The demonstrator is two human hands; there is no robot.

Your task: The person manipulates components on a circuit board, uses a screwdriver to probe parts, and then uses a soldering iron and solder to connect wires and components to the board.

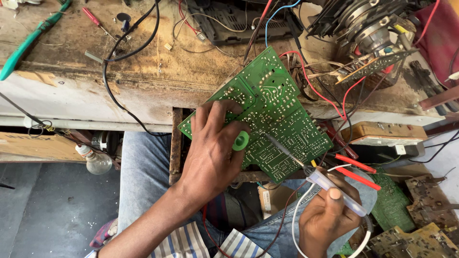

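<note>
Gripping the green circuit board near the brown cardboard box at left, the left hand curls closed while the right hand pinches a soldering iron.

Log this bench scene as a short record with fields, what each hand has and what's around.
left hand: grips a green tool and steadies the green board
right hand: holds a soldering iron, tip on the board
board: tilted, solder side up, resting on the bench edge
wires: red leads beside the right hand; white cord loops below it
nearby: red screwdriver on the bench, bulb under it, more boards at right
</note>
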